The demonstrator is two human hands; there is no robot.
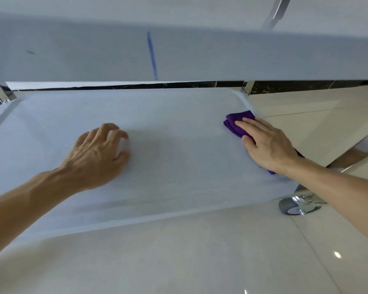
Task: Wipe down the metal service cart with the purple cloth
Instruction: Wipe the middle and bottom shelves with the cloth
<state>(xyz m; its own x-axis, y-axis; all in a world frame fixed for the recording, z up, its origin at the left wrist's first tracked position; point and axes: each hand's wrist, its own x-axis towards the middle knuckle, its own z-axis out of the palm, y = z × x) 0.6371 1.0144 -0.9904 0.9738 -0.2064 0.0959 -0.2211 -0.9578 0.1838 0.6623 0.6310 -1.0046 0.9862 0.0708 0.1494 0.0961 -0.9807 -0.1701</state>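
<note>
The metal service cart's lower shelf fills the middle of the head view, pale and film-covered, with a raised rim. A folded purple cloth lies at the shelf's right end. My right hand presses flat on the cloth with straight fingers, covering most of it. My left hand rests on the shelf left of centre, fingertips curled down onto the surface, holding nothing. The shelf above crosses the top of the view, blurred, with a blue line on it.
A grey caster wheel sits under the shelf's right front corner. Chrome posts stand at the back corners. Glossy beige floor tiles lie in front and to the right; a dark baseboard runs behind.
</note>
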